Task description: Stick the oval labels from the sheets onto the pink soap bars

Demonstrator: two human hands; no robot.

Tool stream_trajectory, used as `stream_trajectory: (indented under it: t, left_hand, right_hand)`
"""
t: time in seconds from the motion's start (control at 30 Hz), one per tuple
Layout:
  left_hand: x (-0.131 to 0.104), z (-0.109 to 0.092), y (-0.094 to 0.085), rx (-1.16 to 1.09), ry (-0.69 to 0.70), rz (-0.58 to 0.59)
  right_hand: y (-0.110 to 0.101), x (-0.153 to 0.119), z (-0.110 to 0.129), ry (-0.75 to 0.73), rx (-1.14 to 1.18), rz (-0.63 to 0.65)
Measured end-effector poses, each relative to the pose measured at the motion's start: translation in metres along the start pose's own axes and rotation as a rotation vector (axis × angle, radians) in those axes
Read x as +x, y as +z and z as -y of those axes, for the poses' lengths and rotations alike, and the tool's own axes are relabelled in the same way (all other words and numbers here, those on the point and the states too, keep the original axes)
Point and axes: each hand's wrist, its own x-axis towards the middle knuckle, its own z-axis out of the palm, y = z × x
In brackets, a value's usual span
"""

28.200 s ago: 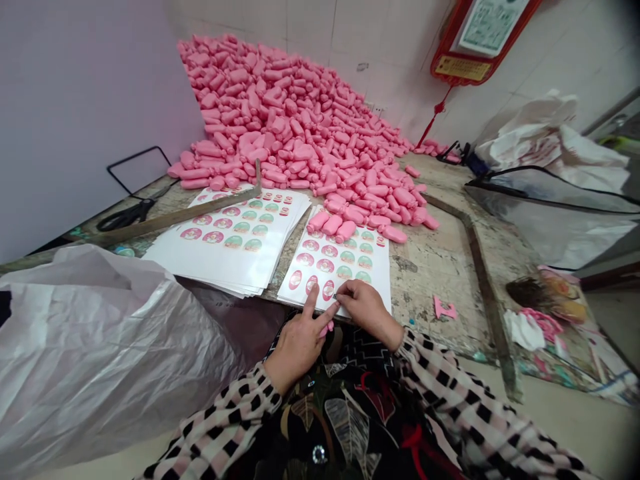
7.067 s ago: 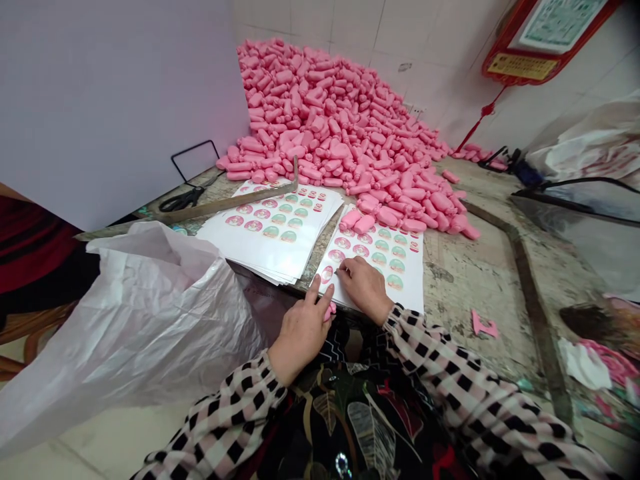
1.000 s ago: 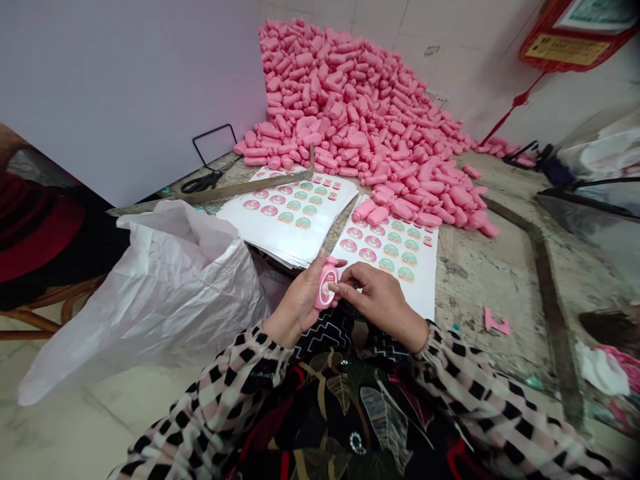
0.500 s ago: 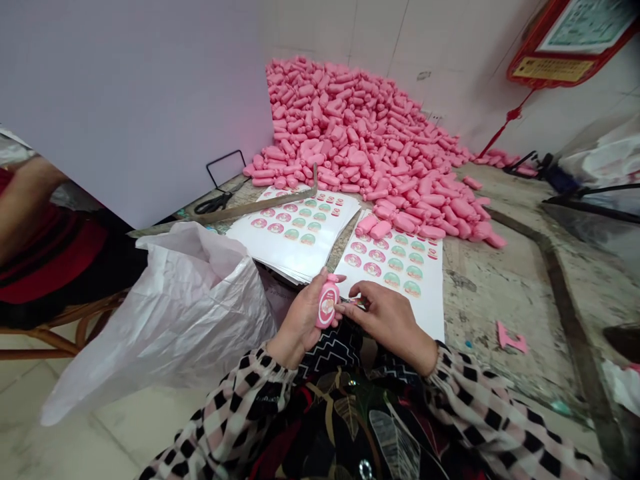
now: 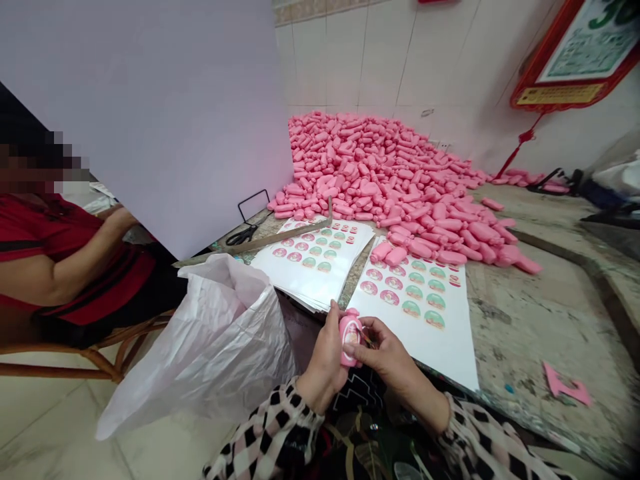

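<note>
A small pink bottle [image 5: 350, 339] with an oval label on its front rests upright in my left hand [image 5: 324, 363], whose fingers are wrapped round it. The thumb of my right hand [image 5: 383, 353] presses on the label, and its other fingers curl at the bottle's right side. Something small and dark shows between those fingers, too small to name. Beyond my hands lie a left stack of sticker sheets [image 5: 320, 283] and a right sticker sheet [image 5: 450, 333], both with rows of pink and green round labels.
Behind the sheets rises a big heap of pink bottles [image 5: 370, 160]. A metal strip [image 5: 280, 235] crosses the left stack, near black scissors [image 5: 242, 235]. A white sack [image 5: 225, 347] stands at left, beside a seated person in red [image 5: 75, 260]. A pink scrap [image 5: 566, 384] lies right.
The view has tilted up and swung left, so more of the seated person shows. My right thumb has moved from the label's edge onto its face.
</note>
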Motion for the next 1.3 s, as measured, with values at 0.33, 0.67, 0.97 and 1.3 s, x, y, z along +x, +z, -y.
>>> stream_trajectory:
  t: [0.33,0.67,0.97,1.3]
  left_hand:
    - [-0.011,0.007,0.015,0.354,0.008,0.002]
    - [-0.005,0.010,0.019,0.115,-0.044,0.025]
    - [-0.018,0.029,0.032,0.436,0.068,0.150]
    - [-0.030,0.036,0.036,0.467,0.232,0.017]
  right_hand:
    - [-0.005,0.000,0.007,0.110,0.229,-0.016]
    - [-0.009,-0.003,-0.003,0.032,0.210,-0.060]
    - [-0.029,-0.011,0.004,0.095,0.318,0.031]
    - [-0.024,-0.026,0.006,-0.033,0.148,-0.048]
